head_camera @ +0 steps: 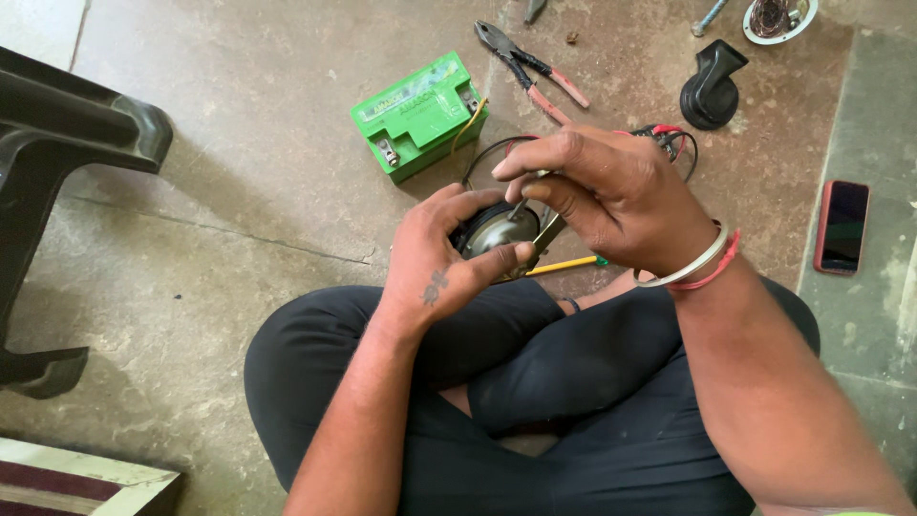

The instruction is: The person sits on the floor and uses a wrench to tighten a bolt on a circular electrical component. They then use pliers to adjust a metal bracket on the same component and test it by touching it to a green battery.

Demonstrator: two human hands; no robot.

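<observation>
Concrete floor point(239, 143) | left hand point(444, 258) cups round horn point(497, 229) | right hand point(611, 196) pinches tool point(525, 196)

Viewpoint: a single head-worn camera, above the person's crossed legs point(535, 382).
Facing: steeply down and forward at the concrete floor point(239, 191).
Nearness: close; forearms fill the lower frame.
Reach: floor beyond the legs, as far as the green battery point(418, 117).
Shared view: none.

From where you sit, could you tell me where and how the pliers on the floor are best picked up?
Probably by the two red handles, pinched together from above. The pliers lie flat on the floor, jaws pointing away toward the upper left, and the handles are the nearer, longer end, with bare floor either side of them.
</observation>
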